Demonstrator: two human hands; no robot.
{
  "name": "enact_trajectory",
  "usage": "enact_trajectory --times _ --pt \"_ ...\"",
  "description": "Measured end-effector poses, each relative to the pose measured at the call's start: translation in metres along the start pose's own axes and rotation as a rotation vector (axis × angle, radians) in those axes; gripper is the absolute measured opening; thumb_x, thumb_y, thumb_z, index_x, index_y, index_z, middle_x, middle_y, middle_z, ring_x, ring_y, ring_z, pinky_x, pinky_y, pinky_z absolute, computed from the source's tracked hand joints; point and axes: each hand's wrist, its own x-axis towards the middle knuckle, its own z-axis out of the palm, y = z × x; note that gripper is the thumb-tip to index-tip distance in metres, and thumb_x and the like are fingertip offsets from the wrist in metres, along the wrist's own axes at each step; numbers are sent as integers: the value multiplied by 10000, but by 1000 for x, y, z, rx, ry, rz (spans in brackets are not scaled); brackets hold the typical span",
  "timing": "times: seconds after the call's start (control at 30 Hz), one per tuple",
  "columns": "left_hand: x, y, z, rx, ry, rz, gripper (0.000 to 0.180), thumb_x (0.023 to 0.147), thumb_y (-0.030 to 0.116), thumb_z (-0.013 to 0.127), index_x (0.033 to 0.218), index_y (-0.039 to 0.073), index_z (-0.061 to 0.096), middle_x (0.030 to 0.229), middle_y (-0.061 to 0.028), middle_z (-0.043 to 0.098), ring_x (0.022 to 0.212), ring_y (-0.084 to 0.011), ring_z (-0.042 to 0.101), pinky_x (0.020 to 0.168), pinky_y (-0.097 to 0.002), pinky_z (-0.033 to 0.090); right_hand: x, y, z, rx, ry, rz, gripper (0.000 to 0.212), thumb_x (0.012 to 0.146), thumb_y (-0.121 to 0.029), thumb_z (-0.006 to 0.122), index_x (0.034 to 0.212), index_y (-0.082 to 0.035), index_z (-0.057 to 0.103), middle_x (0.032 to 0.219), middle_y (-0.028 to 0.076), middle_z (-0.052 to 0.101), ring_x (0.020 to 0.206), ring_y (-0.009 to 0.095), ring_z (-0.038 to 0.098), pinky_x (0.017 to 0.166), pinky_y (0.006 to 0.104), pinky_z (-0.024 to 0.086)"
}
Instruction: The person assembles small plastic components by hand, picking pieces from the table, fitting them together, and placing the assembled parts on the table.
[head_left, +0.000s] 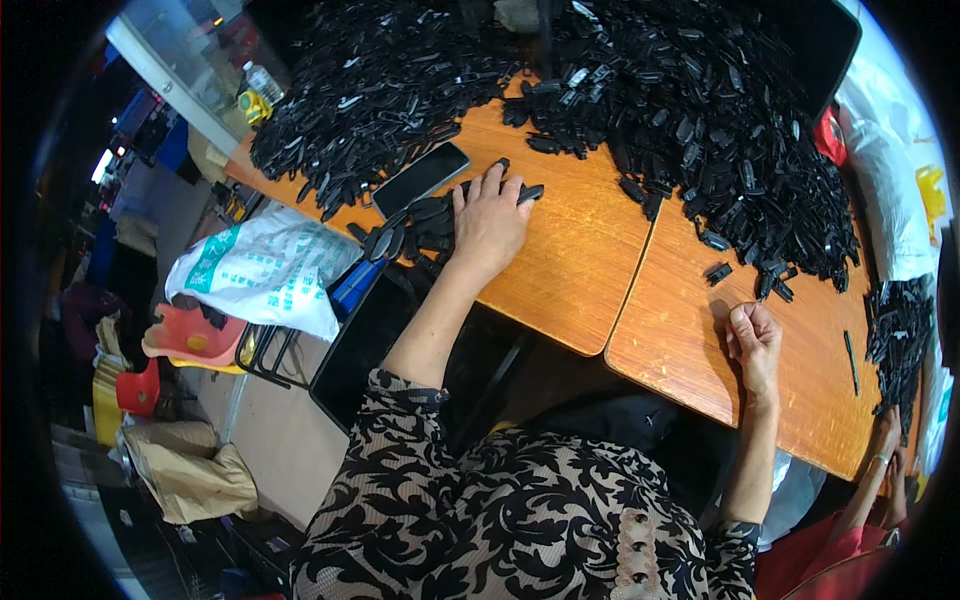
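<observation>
My left hand [490, 225] lies palm down on the wooden table, its fingers spread over some small black plastic clips [527, 194]. More of these dark pieces [430, 225] are bunched beside its wrist, running to the table's near edge. Just beyond them rests a smartphone [422, 180] with a dark screen. On the right, my right hand [755, 340] is closed near the front of the table, fingers curled in and thumb against them. What it may hold is hidden. A few loose black pieces [718, 272] lie a little beyond it.
Large heaps of black pieces cover the far left [370, 100] and far right [720, 130] of the table [570, 260]. A thin dark stick [851, 362] lies at right. A white printed sack [265, 265] stands at left. Another person's hand [888, 440] shows at lower right.
</observation>
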Motion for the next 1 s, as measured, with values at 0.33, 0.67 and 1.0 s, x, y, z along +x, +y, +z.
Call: enact_trajectory --times 0.33,0.67,1.0 --pt "-51 -32 -19 18 96 -28 338 992 219 537 1282 54 593 1421 -129 521 1313 -327 477 1115 -541 323 1 -1 0 -37 8 -20 199 1022 -200 593 862 -80 592 662 -53 515 524 33 394 474 204 310" --pt "-101 -74 -44 58 338 -181 261 871 140 680 1116 49 675 1181 -82 615 1171 -273 558 990 -428 414 -2 3 0 -31 16 -61 222 1026 -204 583 836 -88 582 655 -53 485 526 33 380 475 210 285" --pt "-89 -141 -34 -139 373 -124 532 856 433 735 1221 52 677 1405 -264 496 1328 -419 433 1119 -485 337 6 8 -3 -144 61 -101 195 1025 -237 587 905 -87 621 663 -65 495 532 23 384 481 194 269"
